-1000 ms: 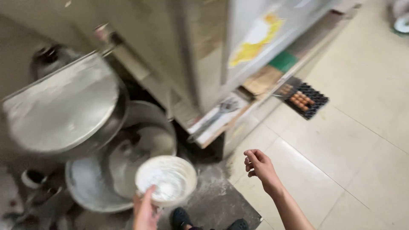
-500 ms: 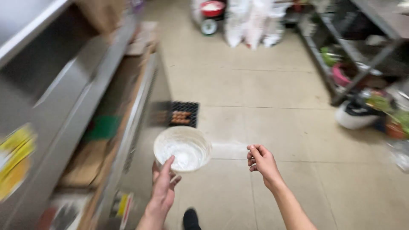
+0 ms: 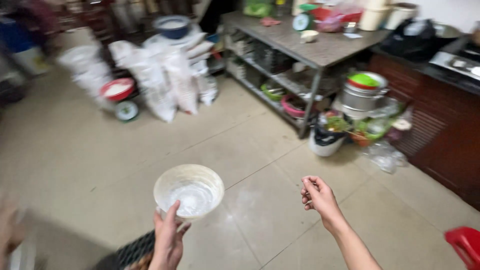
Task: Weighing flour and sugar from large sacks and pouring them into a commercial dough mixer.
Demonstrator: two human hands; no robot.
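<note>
Bowl (image 3: 189, 192) — round, pale, translucent, dusted inside with white powder and a little heap of it at the bottom. It sits out in front of me at lower centre, held above the tiled floor (image 3: 260, 150), upright and roughly level. My left hand (image 3: 168, 240) has it from the near side: fingers (image 3: 170, 217) reach up along the wall to the rim, grasping it. My right hand (image 3: 319, 197) hangs well apart to the right, holding nothing, fingers loosely curled inward, not quite a fist.

Just under my left wrist, at the bottom edge, a dark lattice tray (image 3: 134, 254) — blurred, possibly with brownish eggs in it; I cannot tell for sure.

Farther out: pale floor smeared with white patches. Up left, stacked white sacks (image 3: 167, 75) with a dark blue basin (image 3: 172, 25) on top and a red-rimmed tub (image 3: 116, 90) beside them, all smeared by motion. Up right, a grey metal table (image 3: 320, 47) with shelves below; a stack of steel pots (image 3: 362, 95) with a green lid stands near its leg, a white bucket with a black liner (image 3: 326, 140) just beside. A dark wooden counter (image 3: 440, 130) runs down the right side. Red stool corner (image 3: 465, 242) at bottom right.
</note>
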